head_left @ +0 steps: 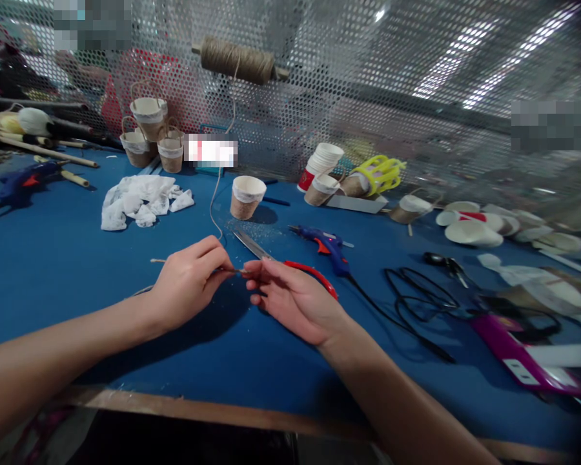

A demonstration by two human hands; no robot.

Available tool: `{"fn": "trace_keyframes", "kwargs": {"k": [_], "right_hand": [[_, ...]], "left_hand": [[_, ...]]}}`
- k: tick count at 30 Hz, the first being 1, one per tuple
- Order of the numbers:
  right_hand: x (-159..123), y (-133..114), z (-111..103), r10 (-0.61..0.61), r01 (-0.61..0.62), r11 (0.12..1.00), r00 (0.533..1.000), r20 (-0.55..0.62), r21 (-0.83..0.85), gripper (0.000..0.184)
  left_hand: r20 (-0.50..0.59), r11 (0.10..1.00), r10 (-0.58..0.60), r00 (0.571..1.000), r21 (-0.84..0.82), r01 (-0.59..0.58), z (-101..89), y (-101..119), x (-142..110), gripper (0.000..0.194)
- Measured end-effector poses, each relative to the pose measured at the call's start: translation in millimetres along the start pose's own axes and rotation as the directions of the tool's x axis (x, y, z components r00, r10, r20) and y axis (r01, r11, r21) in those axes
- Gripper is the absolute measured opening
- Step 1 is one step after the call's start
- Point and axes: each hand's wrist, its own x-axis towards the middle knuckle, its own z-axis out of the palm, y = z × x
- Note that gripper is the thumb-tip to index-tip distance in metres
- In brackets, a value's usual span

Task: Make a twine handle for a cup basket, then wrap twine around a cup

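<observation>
twine [239, 270] up over the table [271, 378], toward its front edge | left hand [186, 274] pinching it, right hand [297, 294] at the tip, can't tell if gripping | looks featherlight, bendy, not slippery, I'd grab near the end

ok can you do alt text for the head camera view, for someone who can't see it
The left hand pinches a thin strand, its fingertips close to those of the right hand, above a blue table. Just beyond are red-handled scissors, a small cup and a glue gun, with a spool of twine higher up behind.
</observation>
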Motion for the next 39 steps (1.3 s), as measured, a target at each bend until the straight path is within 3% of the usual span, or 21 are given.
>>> {"fn": "trace_keyframes", "kwargs": {"k": [12,26,29,31,34,39], "right_hand": [[-6,-2,4,0.063,-0.062,0.998,0.998,-0.029,0.031,0.023],[-6,-2,6,-0.012,0.011,0.998,1.0,-0.024,-0.064,0.021],[-5,3,5,-0.094,0.086,0.983,0.995,-0.041,-0.165,0.015],[-4,7,6,-0.235,0.201,0.923,0.97,-0.067,-0.328,0.014],[-5,11,7,-0.488,0.374,0.713,0.872,-0.038,-0.593,0.014],[-8,11,5,-0.655,0.463,0.445,0.752,0.073,-0.766,0.008]], "left_hand": [[-0.064,0.997,0.05,0.997,0.057,-0.046,1.8,-6,0,0.013],[-0.111,0.998,0.044,0.993,0.047,-0.039,3.3,-7,-1,0.01],[-0.094,0.999,0.032,0.995,0.014,-0.031,4.0,-5,0,0.009],[-0.065,1.0,0.02,0.998,-0.013,-0.02,4.2,-3,0,0.009],[-0.016,0.998,-0.001,1.0,-0.061,0.0,3.8,1,0,0.008],[-0.001,0.99,-0.017,1.0,-0.14,0.017,2.0,4,-1,0.008]]}}
